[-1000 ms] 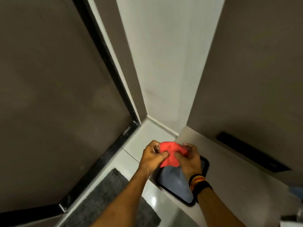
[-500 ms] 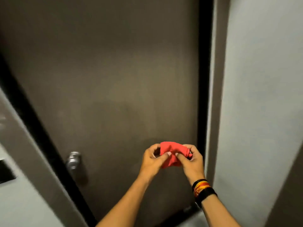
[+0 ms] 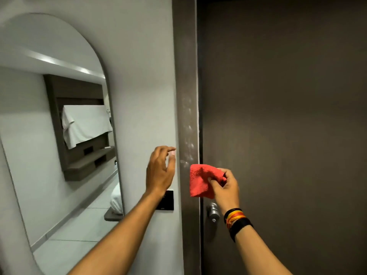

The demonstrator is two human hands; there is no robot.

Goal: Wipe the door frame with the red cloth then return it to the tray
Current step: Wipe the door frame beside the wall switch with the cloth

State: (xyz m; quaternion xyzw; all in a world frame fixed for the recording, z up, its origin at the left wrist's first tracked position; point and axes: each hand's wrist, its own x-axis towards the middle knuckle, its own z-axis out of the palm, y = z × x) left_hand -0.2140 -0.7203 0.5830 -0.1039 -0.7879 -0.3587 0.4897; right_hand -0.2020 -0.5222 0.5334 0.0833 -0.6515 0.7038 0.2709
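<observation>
The grey-brown door frame (image 3: 186, 80) runs vertically through the middle of the view, with whitish smudges on it at about hand height. My right hand (image 3: 225, 185) grips the red cloth (image 3: 202, 180), which hangs in front of the frame's right edge, just below the smudges. My left hand (image 3: 159, 169) is raised left of the frame with fingers apart, holding nothing, its fingertips close to the frame's left edge. The tray is out of view.
The dark door (image 3: 278, 126) fills the right side, with a metal knob (image 3: 213, 212) just below the cloth. A black wall plate (image 3: 165, 200) sits under my left wrist. A tall arched mirror (image 3: 59, 135) covers the wall at left.
My view has swung from the floor and tray up to the frame's left side. My left hand has let go of the cloth and moved left; the right hand alone holds it.
</observation>
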